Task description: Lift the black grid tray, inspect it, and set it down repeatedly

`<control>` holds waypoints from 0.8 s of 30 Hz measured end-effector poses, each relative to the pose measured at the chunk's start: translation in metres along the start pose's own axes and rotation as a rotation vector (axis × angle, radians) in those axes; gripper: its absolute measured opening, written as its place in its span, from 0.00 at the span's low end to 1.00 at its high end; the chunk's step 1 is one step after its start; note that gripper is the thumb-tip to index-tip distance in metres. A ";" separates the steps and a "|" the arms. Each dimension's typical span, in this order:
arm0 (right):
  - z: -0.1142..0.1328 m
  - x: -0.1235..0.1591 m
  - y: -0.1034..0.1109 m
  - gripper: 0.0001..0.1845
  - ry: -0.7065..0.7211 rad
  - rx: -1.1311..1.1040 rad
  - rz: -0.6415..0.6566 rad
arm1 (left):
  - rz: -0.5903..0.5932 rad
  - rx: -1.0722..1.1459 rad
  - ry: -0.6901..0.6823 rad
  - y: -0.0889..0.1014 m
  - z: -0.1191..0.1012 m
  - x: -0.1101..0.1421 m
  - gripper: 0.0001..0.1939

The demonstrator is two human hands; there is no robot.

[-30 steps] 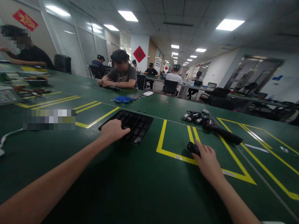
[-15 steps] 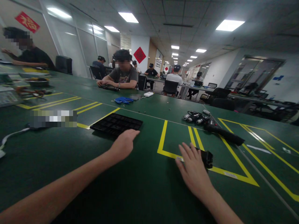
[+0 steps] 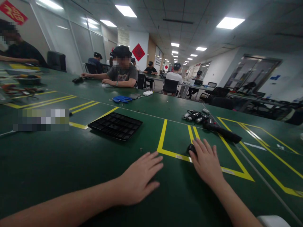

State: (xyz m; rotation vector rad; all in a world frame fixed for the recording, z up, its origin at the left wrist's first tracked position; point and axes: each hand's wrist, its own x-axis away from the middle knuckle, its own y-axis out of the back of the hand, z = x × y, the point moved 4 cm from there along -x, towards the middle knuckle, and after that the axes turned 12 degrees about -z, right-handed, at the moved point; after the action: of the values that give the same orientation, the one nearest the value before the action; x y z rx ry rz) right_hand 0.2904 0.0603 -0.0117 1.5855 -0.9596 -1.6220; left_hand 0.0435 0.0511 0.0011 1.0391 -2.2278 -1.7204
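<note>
The left hand, spread and empty, is near a screw and tray on the surface; the right hand, fingers extended, partly covers a black object, its grip unclear.

One head-worn camera; it looks forward and down, across the green table from close above.

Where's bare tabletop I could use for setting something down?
Bare green tabletop lies between the black tray and left forearm, also between left hand and right hand. It's crowded at the black object beside the right hand and, beyond, the black-and-silver tools.
</note>
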 end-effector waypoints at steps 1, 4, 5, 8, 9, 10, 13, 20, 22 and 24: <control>-0.011 0.000 -0.006 0.28 -0.035 0.022 0.021 | 0.070 0.039 -0.033 -0.003 -0.012 0.002 0.28; -0.027 0.002 -0.020 0.27 -0.089 -0.003 0.095 | 0.155 0.067 -0.069 -0.007 -0.027 0.004 0.26; -0.028 0.003 -0.022 0.28 -0.091 -0.015 0.098 | 0.136 0.049 -0.066 -0.007 -0.025 0.003 0.24; -0.027 0.004 -0.024 0.28 -0.083 -0.028 0.074 | -0.002 -0.100 -0.027 -0.003 0.000 -0.004 0.20; -0.027 0.004 -0.025 0.28 -0.083 -0.033 0.071 | -0.054 -0.177 0.009 0.000 0.011 -0.006 0.19; -0.027 0.004 -0.026 0.28 -0.084 -0.041 0.069 | -0.087 -0.249 0.053 0.002 0.022 -0.007 0.19; -0.028 0.004 -0.028 0.28 -0.087 -0.051 0.059 | -0.066 -0.360 0.170 0.005 0.047 -0.008 0.17; -0.027 0.005 -0.028 0.28 -0.098 -0.062 0.063 | -0.228 0.032 0.351 0.022 0.067 -0.015 0.10; -0.027 0.005 -0.028 0.28 -0.105 -0.066 0.071 | -0.440 0.319 0.627 0.042 0.091 -0.015 0.06; -0.028 0.005 -0.029 0.29 -0.110 -0.068 0.076 | -0.621 0.471 0.875 0.064 0.118 -0.011 0.05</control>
State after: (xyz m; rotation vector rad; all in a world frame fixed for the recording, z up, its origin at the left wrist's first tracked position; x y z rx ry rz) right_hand 0.3191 0.0687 -0.0389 1.4100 -0.9980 -1.6853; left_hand -0.0349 0.1586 0.0217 2.2112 -1.7936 -0.5544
